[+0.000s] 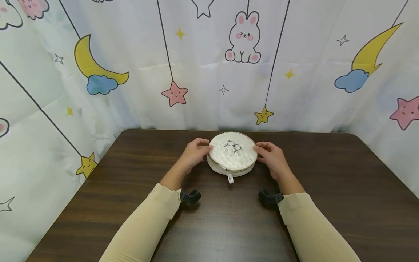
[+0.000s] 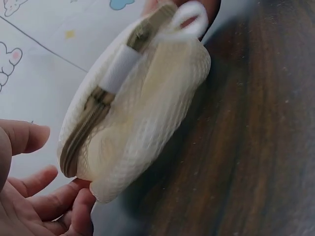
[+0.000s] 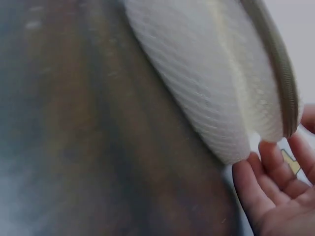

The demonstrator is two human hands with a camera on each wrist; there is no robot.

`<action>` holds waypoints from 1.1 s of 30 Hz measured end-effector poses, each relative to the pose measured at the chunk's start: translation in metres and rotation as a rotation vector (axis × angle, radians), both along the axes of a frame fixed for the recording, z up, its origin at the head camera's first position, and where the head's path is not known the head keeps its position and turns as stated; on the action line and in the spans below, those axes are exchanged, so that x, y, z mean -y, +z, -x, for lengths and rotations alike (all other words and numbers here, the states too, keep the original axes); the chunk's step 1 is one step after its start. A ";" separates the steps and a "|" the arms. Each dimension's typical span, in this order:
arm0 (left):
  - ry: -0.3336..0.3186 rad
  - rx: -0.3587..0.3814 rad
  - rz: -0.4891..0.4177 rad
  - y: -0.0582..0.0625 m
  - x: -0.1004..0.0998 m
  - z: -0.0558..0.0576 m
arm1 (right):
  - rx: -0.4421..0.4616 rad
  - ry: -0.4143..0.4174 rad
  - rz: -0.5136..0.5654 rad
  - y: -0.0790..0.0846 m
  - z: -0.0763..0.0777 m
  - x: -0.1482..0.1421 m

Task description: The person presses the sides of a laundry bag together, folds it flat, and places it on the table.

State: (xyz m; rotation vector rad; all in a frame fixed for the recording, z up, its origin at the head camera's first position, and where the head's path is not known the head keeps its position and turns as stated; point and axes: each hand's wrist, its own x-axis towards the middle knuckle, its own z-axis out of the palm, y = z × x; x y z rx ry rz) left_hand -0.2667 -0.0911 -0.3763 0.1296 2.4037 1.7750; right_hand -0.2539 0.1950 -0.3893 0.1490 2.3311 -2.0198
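Note:
A round, cream mesh laundry bag (image 1: 233, 156) with a zip around its side sits at the far middle of the table. Its lid carries a dark line drawing, and a white loop tab (image 1: 230, 178) hangs at the front. On its left side my left hand (image 1: 195, 154) touches the edge; the left wrist view shows the fingertips at the mesh and the thumb (image 2: 32, 137) standing off. Opposite, my right hand (image 1: 271, 158) has its fingertips along the bag's lower edge and zip rim, with the thumb beside the rim. Pale folds show through the mesh.
The dark wood table (image 1: 209, 225) ends just behind the bag. White curtains (image 1: 209, 65) printed with moons, stars and a rabbit hang behind it and along both sides. Each wrist wears a dark band (image 1: 190, 197).

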 end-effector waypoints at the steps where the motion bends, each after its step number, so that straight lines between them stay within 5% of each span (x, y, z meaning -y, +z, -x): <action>1: 0.004 0.011 0.001 0.000 0.000 -0.001 | -0.002 0.017 0.016 -0.001 -0.001 0.000; 4: 0.004 0.053 -0.041 0.000 -0.002 -0.003 | -0.003 0.081 0.078 -0.003 -0.005 0.000; 10: -0.027 0.165 -0.278 -0.003 -0.003 -0.003 | -0.029 0.188 0.123 -0.007 -0.009 0.000; 17: -0.043 0.186 -0.419 -0.007 -0.007 -0.004 | -0.117 0.152 0.046 -0.011 -0.012 -0.001; 24: -0.044 0.032 -0.286 -0.015 -0.012 -0.006 | -0.082 0.141 -0.027 -0.013 -0.011 -0.002; 33: -0.055 -0.041 -0.100 -0.013 -0.013 -0.009 | -0.076 0.182 -0.054 -0.008 -0.012 0.002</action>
